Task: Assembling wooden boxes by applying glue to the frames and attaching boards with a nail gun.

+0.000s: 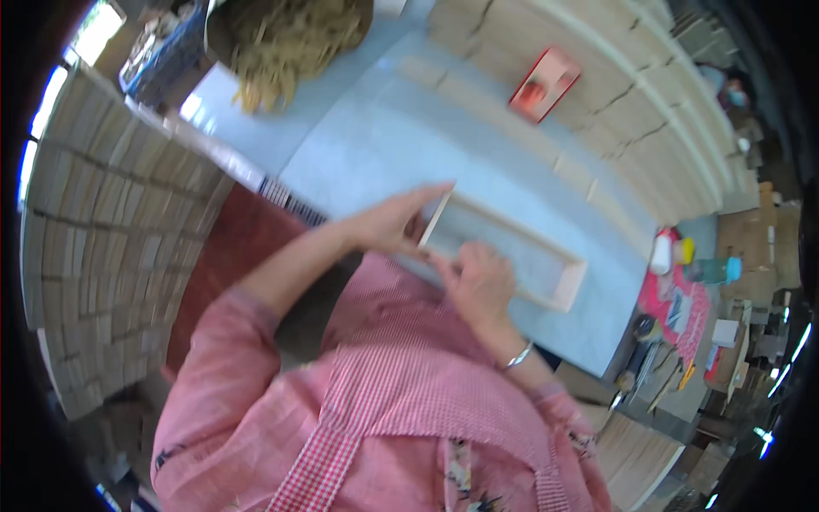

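Observation:
A long, shallow rectangular frame (512, 224) of pale wood lies on the light blue-grey tabletop in front of me, running from near my left hand toward the right. My left hand (394, 224) grips its left end, fingers stretched along the outside of the short side and thumb near the close corner. At that same near-left corner, my right hand (482, 280) is closed, its knuckles up and fingers curled over the near long side. Whatever its fingertips pinch is hidden beneath the hand. Through the frame the tabletop shows.
Stacked pale wooden pieces (111, 230) rise at the left; more rows (614, 94) line the far side. A red-edged box (546, 84) rests on them. Rubber bands (294, 47) spill from a container at far left. Bottles (715, 270), pink cloth (682, 311) and tools crowd the right.

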The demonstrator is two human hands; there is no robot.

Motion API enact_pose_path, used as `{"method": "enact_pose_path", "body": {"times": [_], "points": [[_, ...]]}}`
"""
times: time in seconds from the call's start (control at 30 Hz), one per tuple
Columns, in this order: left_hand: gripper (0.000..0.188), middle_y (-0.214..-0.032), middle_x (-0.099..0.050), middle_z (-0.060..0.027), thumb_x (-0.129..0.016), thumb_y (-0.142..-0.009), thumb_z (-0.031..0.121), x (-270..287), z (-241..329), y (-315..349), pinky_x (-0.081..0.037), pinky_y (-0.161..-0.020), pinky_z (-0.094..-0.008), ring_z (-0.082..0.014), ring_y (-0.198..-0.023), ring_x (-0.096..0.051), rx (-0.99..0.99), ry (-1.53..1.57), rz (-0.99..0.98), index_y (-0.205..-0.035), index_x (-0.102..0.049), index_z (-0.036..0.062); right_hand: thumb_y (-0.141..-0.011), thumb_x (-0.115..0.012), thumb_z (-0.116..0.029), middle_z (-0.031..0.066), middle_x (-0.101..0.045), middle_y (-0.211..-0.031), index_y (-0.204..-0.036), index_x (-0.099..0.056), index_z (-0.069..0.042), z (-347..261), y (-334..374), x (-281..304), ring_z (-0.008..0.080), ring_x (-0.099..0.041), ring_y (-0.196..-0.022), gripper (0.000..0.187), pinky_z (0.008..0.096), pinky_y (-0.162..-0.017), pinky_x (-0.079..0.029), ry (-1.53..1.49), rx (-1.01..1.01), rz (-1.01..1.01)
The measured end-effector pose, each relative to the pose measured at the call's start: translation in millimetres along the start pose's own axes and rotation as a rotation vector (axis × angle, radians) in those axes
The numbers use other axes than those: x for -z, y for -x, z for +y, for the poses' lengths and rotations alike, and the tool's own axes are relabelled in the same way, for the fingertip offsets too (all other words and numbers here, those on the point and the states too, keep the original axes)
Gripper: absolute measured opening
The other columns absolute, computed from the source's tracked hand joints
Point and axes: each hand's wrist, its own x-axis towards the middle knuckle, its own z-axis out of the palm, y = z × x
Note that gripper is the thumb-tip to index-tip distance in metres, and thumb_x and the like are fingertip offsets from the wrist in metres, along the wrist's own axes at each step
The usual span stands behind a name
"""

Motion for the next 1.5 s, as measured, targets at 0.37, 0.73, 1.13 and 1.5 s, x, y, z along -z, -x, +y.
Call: {"method": "enact_pose_path", "body": {"times": [0.37,0.73,1.13,1.5], "points": [[0.109,-0.112,-0.059,-0.0145,-0.075,-0.067,-0.007,2.9,7.7,-0.7,-0.051,-0.065,-0.03,-0.018,-0.073,-0.058,-0.026,-0.057,-0.071,-0.161,-0.022,0.0106,-0.086,-0.07,-0.042,0.007,-0.06,-0.077,-0.08,-0.059,-0.01,-30.2,-21.6,-6.6,0.0271,-0.059,-0.068,0.034,0.0381,-0.065,-0.046,-0.173,-0.066,0.139],[0.097,-0.1,-0.061,-0.0138,-0.077,-0.07,-0.001,-0.4,-2.5,-0.1,-0.049,-0.063,-0.0324,-0.0202,-0.07,-0.058,0.009,0.107,-0.004,-0.155,-0.029,0.0031,-0.081,-0.075,-0.018,0.005,-0.061,-0.1,-0.106,-0.069,-0.01,-12.3,-15.5,13.4,0.0227,-0.059,-0.077,0.028,0.0336,-0.071,-0.049,-0.451,0.159,0.091],[0.057,-0.085,-0.062,-0.0121,-0.081,-0.07,0.007,4.1,8.7,0.1,-0.046,-0.06,-0.0328,-0.0246,-0.068,-0.057,-0.001,0.138,0.047,-0.119,-0.052,0.0001,-0.088,-0.061,-0.009,0.0087,-0.063,-0.123,-0.119,-0.06,-0.009,-128.8,-279.7,-83.0,0.0321,-0.065,-0.096,0.031,0.0408,-0.081,-0.054,-0.541,0.786,-0.031],[0.088,-0.087,-0.061,-0.0119,-0.081,-0.071,0.011,-5.0,-4.8,-1.4,-0.048,-0.064,-0.0367,-0.0259,-0.071,-0.057,-0.015,-0.008,-0.01,-0.146,-0.036,-0.0004,-0.08,-0.065,-0.007,0.0094,-0.065,-0.098,-0.084,-0.066,-0.006,-155.0,-291.2,-146.1,0.0322,-0.063,-0.083,0.005,0.0399,-0.077,-0.051,-0.493,0.685,-0.115]]}}
